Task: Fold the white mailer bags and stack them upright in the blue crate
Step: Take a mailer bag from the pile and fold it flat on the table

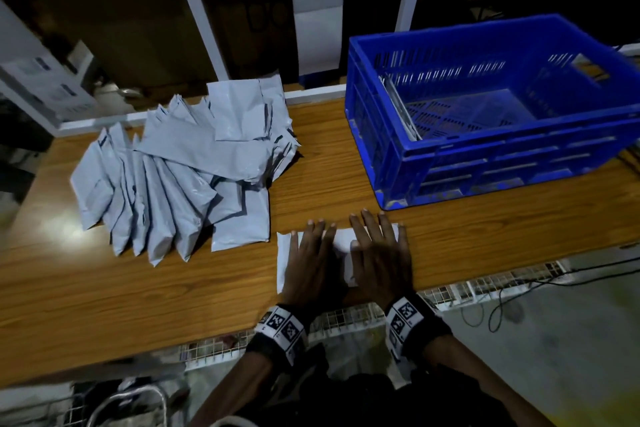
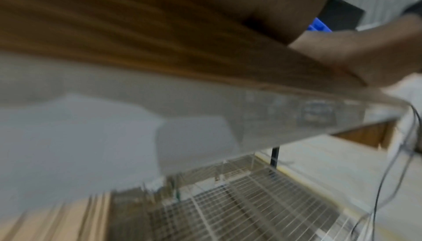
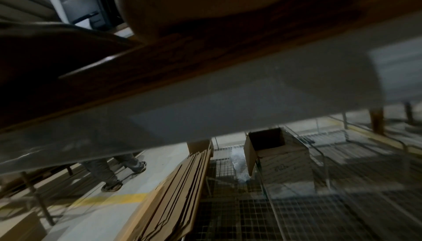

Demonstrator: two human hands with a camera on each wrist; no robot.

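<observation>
One white mailer bag (image 1: 341, 242) lies flat near the front edge of the wooden table (image 1: 104, 288). My left hand (image 1: 310, 253) and right hand (image 1: 379, 246) both press down on it with straight, spread fingers, side by side. A fanned heap of white mailer bags (image 1: 187, 170) sits to the left. The blue crate (image 1: 491, 107) stands at the back right, with a few folded bags (image 1: 401, 111) leaning upright against its left wall. Both wrist views are blurred and show only the table edge from below.
A white shelf frame (image 1: 194, 10) rises behind the table. Wire mesh (image 1: 450, 291) runs under the table's front edge, with cables (image 1: 519, 288) hanging at the right. Flat cardboard sheets (image 3: 178, 190) and an open box (image 3: 278, 156) sit on the floor below.
</observation>
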